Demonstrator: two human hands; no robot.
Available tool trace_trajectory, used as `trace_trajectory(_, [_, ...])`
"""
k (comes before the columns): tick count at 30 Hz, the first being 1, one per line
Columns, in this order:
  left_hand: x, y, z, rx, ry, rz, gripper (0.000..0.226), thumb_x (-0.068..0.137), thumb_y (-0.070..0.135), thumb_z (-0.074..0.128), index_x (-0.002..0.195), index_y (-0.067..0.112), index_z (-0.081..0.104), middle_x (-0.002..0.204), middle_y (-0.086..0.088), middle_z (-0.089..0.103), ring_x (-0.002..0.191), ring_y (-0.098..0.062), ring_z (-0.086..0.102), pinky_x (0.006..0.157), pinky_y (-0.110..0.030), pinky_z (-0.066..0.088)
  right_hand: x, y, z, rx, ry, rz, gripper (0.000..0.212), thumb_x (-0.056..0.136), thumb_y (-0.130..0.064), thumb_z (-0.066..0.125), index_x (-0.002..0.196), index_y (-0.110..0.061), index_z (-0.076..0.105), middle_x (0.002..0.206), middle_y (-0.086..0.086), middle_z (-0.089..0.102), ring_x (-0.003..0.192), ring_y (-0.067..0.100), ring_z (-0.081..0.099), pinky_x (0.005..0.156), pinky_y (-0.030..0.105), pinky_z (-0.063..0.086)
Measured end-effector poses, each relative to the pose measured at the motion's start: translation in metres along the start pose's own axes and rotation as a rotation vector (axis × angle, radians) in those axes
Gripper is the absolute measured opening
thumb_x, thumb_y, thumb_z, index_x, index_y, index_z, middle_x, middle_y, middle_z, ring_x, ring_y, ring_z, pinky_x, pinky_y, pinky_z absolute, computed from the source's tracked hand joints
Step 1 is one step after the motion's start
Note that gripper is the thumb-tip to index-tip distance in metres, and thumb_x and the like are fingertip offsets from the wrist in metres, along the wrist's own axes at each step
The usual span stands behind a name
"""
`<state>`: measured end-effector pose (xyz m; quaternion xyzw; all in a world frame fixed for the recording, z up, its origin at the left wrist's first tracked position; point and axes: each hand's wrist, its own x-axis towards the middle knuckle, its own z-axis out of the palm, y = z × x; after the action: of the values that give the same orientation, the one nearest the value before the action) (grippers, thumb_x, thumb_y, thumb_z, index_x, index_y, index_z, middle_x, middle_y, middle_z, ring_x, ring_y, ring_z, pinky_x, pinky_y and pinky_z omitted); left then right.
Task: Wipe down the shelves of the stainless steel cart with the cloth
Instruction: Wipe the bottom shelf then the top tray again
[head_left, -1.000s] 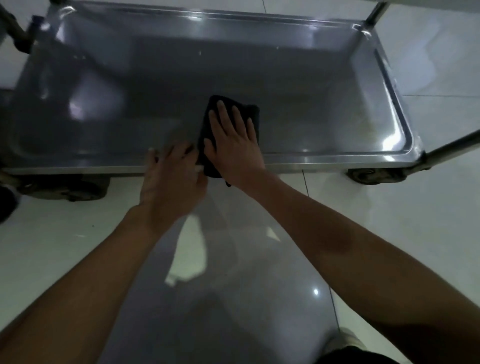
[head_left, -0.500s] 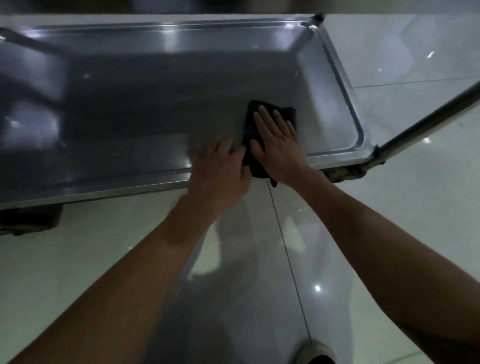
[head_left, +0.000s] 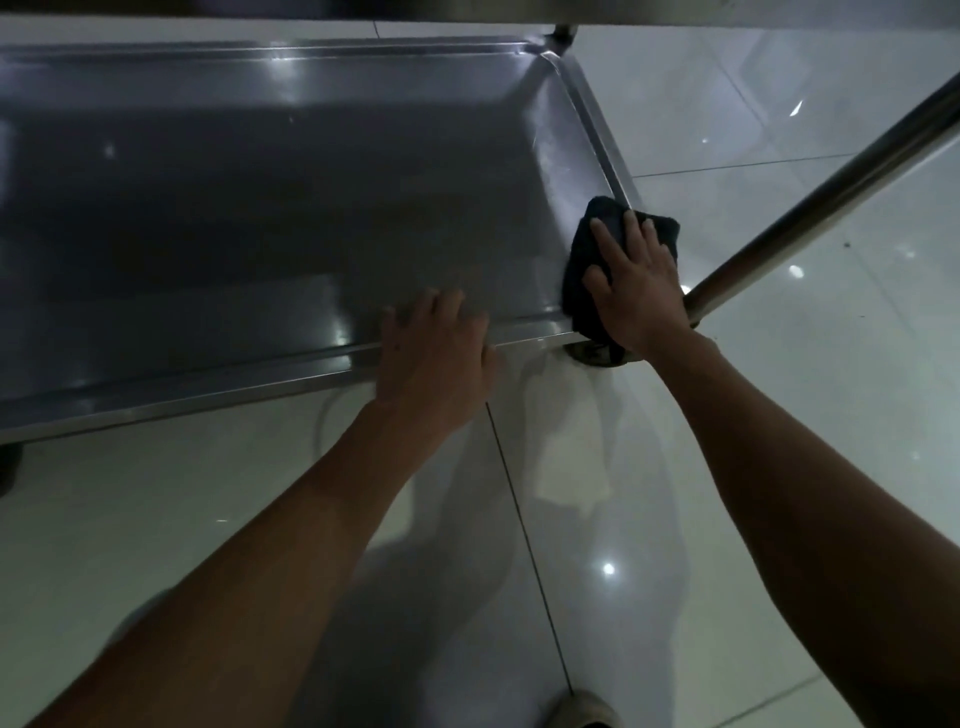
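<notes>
Head view: the shelf (head_left: 270, 208) of the steel cart filled the upper left, a shallow tray with a raised rim, dull grey and streaked with reflections. Its near right corner lay just under the right hand (head_left: 636, 291).

That hand lay flat on the cloth (head_left: 587, 260), fingers straight and slightly spread, pressing the dark folded cloth down on the corner. The cloth draped over the right rim, part on the shelf floor and part hanging past the edge, with a fold trailing below the near rim under the wrist.

The left hand (head_left: 436, 358) rested palm down on the near rim, a little left of the cloth and not touching it. Its fingers were straight and reached onto the shelf floor; it held nothing. The two hands were apart, with a stretch of bare rim between them.

A post (head_left: 831, 192) of the cart ran slanting from the upper right down to the corner beside the right hand. A caster (head_left: 592, 356) showed partly beneath that corner. Another post (head_left: 563, 34) stood at the far right corner, under the edge of an upper shelf (head_left: 675, 10).

The floor (head_left: 779, 415) was glossy pale tile with light spots reflected in it. A shoe (head_left: 584, 709) tip showed at the bottom edge.
</notes>
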<state>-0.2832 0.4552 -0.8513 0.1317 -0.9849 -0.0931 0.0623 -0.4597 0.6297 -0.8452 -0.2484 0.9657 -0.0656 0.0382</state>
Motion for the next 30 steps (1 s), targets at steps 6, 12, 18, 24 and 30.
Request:
trace_trajectory(6, [-0.003, -0.035, -0.012, -0.115, 0.019, 0.045, 0.035, 0.09, 0.037, 0.054, 0.119, 0.023, 0.066, 0.135, -0.001, 0.056, 0.123, -0.027, 0.052, 0.096, -0.045, 0.046, 0.004, -0.031, 0.004, 0.059, 0.015, -0.003, 0.066, 0.101, -0.042, 0.023, 0.161, -0.018, 0.008, 0.168, 0.011, 0.008, 0.155, 0.028, 0.005, 0.125, 0.048, 0.008])
trace_trajectory(12, [-0.026, -0.116, -0.032, -0.029, 0.086, -0.059, 0.035, 0.084, 0.036, 0.051, 0.11, 0.02, 0.068, 0.119, -0.005, 0.061, 0.111, -0.032, 0.055, 0.087, -0.049, 0.049, 0.023, -0.128, 0.021, 0.103, -0.056, -0.132, 0.076, 0.093, -0.05, 0.013, 0.161, -0.018, 0.003, 0.168, 0.009, 0.002, 0.155, 0.026, -0.002, 0.125, 0.047, 0.003])
trace_trajectory(18, [-0.059, -0.19, -0.055, 0.03, 0.062, -0.234, 0.026, 0.09, 0.031, 0.058, 0.11, 0.017, 0.067, 0.121, -0.008, 0.06, 0.112, -0.036, 0.054, 0.089, -0.048, 0.045, 0.026, -0.251, 0.045, 0.076, -0.075, -0.329, 0.065, 0.104, -0.043, 0.026, 0.161, -0.021, 0.005, 0.168, 0.007, -0.001, 0.155, 0.025, -0.005, 0.125, 0.044, 0.0])
trace_trajectory(24, [-0.086, -0.229, -0.062, -0.006, 0.071, -0.264, 0.034, 0.089, 0.033, 0.044, 0.102, 0.012, 0.067, 0.114, -0.009, 0.061, 0.106, -0.033, 0.055, 0.083, -0.046, 0.048, 0.017, -0.353, 0.06, 0.073, -0.121, -0.519, 0.062, 0.104, -0.044, 0.027, 0.161, -0.026, 0.008, 0.169, 0.006, 0.002, 0.155, 0.026, -0.003, 0.125, 0.045, 0.002])
trace_trajectory(30, [-0.088, -0.232, -0.063, -0.002, 0.058, -0.29, 0.029, 0.092, 0.031, 0.049, 0.1, 0.01, 0.066, 0.114, -0.01, 0.059, 0.107, -0.032, 0.055, 0.084, -0.045, 0.048, 0.019, -0.368, 0.064, 0.077, -0.131, -0.568, 0.06, 0.106, -0.047, 0.024, 0.161, -0.028, 0.009, 0.169, 0.004, 0.001, 0.155, 0.024, -0.003, 0.125, 0.043, 0.001])
